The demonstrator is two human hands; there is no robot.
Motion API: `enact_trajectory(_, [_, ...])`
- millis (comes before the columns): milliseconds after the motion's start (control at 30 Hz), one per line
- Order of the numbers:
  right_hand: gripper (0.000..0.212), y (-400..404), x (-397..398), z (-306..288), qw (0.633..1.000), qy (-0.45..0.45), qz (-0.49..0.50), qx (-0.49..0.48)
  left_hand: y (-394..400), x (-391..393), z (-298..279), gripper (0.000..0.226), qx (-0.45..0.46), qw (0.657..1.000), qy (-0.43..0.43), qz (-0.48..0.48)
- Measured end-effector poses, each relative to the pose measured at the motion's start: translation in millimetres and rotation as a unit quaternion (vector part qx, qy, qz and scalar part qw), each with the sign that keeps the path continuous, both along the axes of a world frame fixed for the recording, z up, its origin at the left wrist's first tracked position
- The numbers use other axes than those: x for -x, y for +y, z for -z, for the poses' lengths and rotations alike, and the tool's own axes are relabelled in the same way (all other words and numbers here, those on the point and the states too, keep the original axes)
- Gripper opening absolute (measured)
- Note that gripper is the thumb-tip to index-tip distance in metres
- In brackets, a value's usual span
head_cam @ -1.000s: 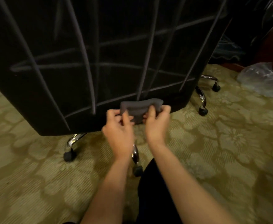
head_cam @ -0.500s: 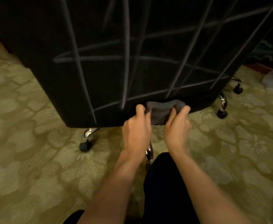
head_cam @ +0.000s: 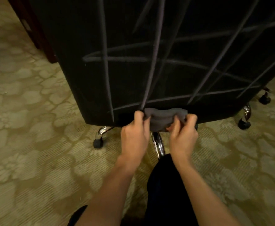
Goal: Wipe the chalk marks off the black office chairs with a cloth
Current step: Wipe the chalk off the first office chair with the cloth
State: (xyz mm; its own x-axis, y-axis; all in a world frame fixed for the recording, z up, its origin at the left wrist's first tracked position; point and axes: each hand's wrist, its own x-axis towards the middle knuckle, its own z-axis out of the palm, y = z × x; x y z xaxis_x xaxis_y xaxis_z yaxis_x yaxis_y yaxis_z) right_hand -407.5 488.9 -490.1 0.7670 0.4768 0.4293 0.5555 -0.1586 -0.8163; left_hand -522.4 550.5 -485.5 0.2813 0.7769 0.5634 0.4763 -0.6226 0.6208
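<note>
Left hand (head_cam: 134, 136) and right hand (head_cam: 183, 136): fingers curled, pinching grey cloth (head_cam: 163, 117) at opposite ends. Cloth at lower edge of chalk-marked black chair back (head_cam: 133, 75), apparently touching it; contact unclear.

Black chair back (head_cam: 133, 79), grey crisscross chalk lines (head_cam: 154, 51); grey cloth (head_cam: 163, 118); olive floral carpet (head_cam: 27, 144).

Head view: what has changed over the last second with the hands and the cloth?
Little: both hands, left hand and right hand, keep gripping the grey cloth at the chair back's lower edge. Only the view shifted. Chalk lines remain unwiped.
</note>
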Motion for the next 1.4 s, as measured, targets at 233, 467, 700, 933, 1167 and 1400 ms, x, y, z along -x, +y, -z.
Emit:
enact_trajectory(233, [0.015,22,72,-6,0.994,0.061,-0.085,-0.040,12,68,3,0.018,-0.001,0.993,-0.062,-0.096])
enact_trajectory(467, [0.019,32,110,-17,0.974,0.167,-0.109,-0.109,16,79,-3,0.009,0.091,0.970,-0.174,-0.141])
enact_trajectory(700, [0.023,29,134,-11,0.954,0.262,-0.110,-0.101,4,76,0,0.018,0.150,0.953,-0.236,-0.119])
enact_trajectory(933, [0.018,68,151,-63,0.934,0.267,-0.139,-0.192,41,103,-47,0.020,0.105,0.940,-0.299,-0.123])
enact_trajectory(1167, [0.029,63,144,-24,0.960,0.228,-0.106,-0.120,48,116,-9,0.009,0.159,0.964,-0.199,-0.082])
enact_trajectory(1400, [0.029,76,154,-43,0.954,0.240,-0.097,-0.151,59,117,-28,0.019,0.152,0.953,-0.254,-0.070])
